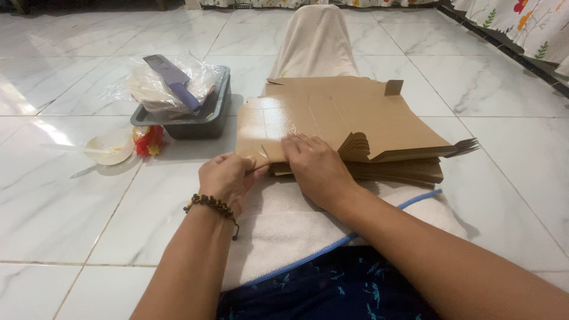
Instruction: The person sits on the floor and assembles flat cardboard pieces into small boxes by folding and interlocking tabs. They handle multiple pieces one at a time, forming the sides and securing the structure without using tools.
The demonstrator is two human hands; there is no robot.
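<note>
- Left hand (225,178): fingers curled, pinching the near-left flap of the top cardboard sheet (338,118) between thumb and fingertips. Beaded bracelet (210,204) on that wrist.
- Right hand (314,166): fingers together, palm down, pressing flat on the same sheet just right of the left hand. My read: it pins the sheet so the flap can bend on its crease without the sheet sliding.
- Top sheet is a flat, unfolded box blank, brown, glossy on the near-left part. It lies on a stack of like blanks (409,169), edges fanned on the right, probably so one sheet can be picked off at a time.
- Stack rests on a white towel with a blue edge (296,231) over the person's lap and legs, which works as a raised pad above the floor.
- Left, well apart from the hands: dark tray (207,121) holding a crumpled clear plastic bag (163,89) with a purple-handled cleaver (172,80) lying on top. Kept within reach but off the cardboard.
- Near the tray: small white bowl (109,148), and a red-yellow wrapper (148,140) just beside it.
- Surface: white marbled floor tiles (59,195), glossy, glare patches at left.
- Room: floral cloth (533,29) hanging along the far and right edges.
</note>
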